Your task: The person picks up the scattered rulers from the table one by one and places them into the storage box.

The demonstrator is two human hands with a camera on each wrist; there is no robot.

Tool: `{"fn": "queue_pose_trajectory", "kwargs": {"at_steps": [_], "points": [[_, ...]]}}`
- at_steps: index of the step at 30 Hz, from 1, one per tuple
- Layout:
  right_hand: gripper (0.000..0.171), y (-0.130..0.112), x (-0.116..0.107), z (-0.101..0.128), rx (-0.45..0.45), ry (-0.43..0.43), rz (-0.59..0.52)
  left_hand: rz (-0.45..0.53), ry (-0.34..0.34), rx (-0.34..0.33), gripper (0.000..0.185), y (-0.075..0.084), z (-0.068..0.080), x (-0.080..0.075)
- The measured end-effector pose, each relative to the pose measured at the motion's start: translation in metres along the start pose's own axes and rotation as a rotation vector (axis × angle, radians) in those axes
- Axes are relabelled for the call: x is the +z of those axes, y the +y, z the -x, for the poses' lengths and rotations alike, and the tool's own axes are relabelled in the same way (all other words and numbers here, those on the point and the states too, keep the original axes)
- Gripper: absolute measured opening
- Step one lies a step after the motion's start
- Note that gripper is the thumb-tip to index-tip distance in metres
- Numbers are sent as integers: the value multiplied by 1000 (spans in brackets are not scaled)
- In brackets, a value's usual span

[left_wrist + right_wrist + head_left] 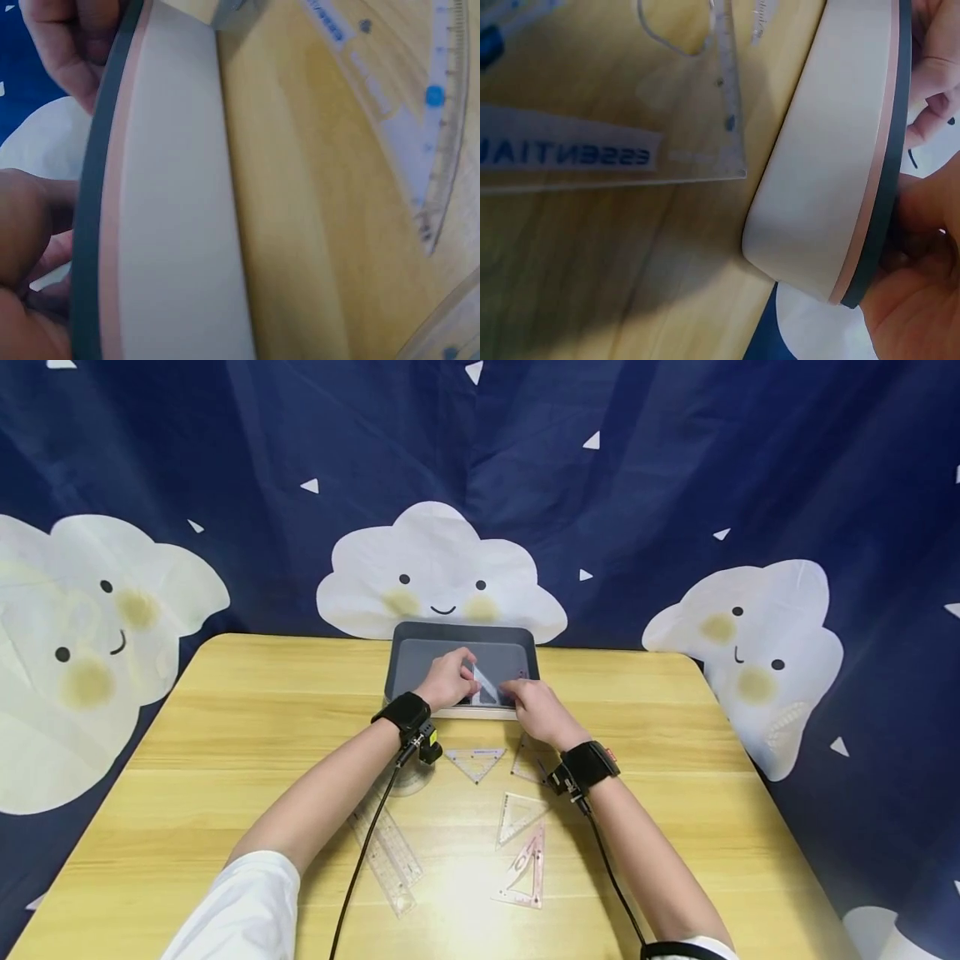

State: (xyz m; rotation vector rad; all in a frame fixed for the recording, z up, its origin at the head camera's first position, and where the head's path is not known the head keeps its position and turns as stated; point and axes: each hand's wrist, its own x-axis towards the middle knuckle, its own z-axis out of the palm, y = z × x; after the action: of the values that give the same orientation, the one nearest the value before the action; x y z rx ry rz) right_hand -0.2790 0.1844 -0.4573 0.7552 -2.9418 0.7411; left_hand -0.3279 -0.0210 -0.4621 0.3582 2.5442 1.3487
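My left hand [447,680] reaches over the near wall of a grey tray [461,714] and pinches a clear set square [486,687] between thumb and fingers, low inside it. The right hand [546,710] comes over the tray's near right part with bent fingers, its fingertips right beside the set square's right side. Whether they grip it I cannot tell. From both wrist views, the tray's pale outer wall [180,180] with pink and dark green rim bands hides part of the fingers.
Before the tray lie a clear triangle [476,753], another [529,766] partly under the right wrist, a third [504,818] and a pinkish one [537,868]. Clear straight rulers [390,852] and a protractor [411,783] are by the left forearm. Cables trail from both wrists.
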Motion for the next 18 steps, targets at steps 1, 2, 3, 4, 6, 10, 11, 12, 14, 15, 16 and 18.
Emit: {"fn": "queue_pose_trajectory", "kwargs": {"at_steps": [1, 2, 3, 4, 6, 10, 11, 12, 14, 15, 16, 18], "points": [[38, 0, 1, 0, 3, 8, -4, -32, 7, -5, 45, -1, 0, 0], [38, 0, 2, -1, 5, 17, -11, -58, 12, -14, 45, -2, -1, 1], [39, 0, 3, -1, 9, 22, -15, -78, 19, -20, 45, -3, -1, 1], [39, 0, 2, 0, 15, 26, -15, -91, 21, -27, 46, -3, -2, 2], [40, 1, 2, 0, 26, 27, -11, -115, 21, -35, 46, -4, -4, 3], [43, 2, 3, 0, 44, 8, -46, -173, 21, -43, 47, -6, -7, 5], [44, 2, 3, 0, 51, 5, -73, -190, 21, -41, 47, -7, -8, 6], [47, 3, 3, 0, 61, 2, -109, -202, 18, -40, 47, -7, -8, 6], [51, 3, 3, 1, 82, -2, -172, -227, 16, -39, 47, -8, -8, 6], [53, 3, 3, 1, 92, -5, -197, -236, 15, -39, 47, -8, -9, 7], [54, 3, 2, 2, 101, -6, -219, -243, 13, -39, 47, -7, -8, 7], [51, 3, 1, 5, 105, -10, -228, -260, 10, -36, 47, -6, -8, 9]]}}
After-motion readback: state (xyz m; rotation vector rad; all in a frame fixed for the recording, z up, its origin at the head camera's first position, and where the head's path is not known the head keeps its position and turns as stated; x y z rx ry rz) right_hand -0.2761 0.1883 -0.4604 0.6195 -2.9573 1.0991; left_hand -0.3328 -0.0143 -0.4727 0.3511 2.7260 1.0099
